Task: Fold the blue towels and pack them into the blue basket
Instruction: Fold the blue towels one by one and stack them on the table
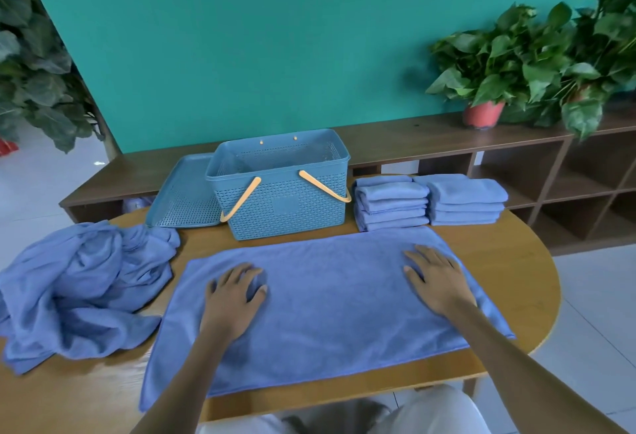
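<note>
Pressing flat: both hands are down on the spread towel (330, 299), palms on the cloth.
Left hand (234, 299): fingers straight and slightly fanned, grasping nothing, resting on the left part of the spread towel.
Right hand (438, 284): fingers straight and relaxed, nothing pinched, resting on the right part of the same towel.
Spread towel: lying open lengthwise along the near edge of the table (509, 261), its near left corner hanging just over that edge.
Basket (280, 199): upright at the far edge of the table, just beyond the spread towel, its two pale handles folded down on the front wall; no towel shows through its open top.
Lid (184, 192): leaning against the basket's left side, one edge on the table.
Folded towels (430, 201): two neat stacks side by side at the far right of the table, just right of the basket, the left stack touching the right one.
Loose towels (82, 289): a crumpled heap at the left edge of the table, close beside the spread towel.
Shelf (430, 137): low wooden unit behind the table against the green wall.
Potted plant (509, 65): leafy, in a red pot on the shelf's right end.
</note>
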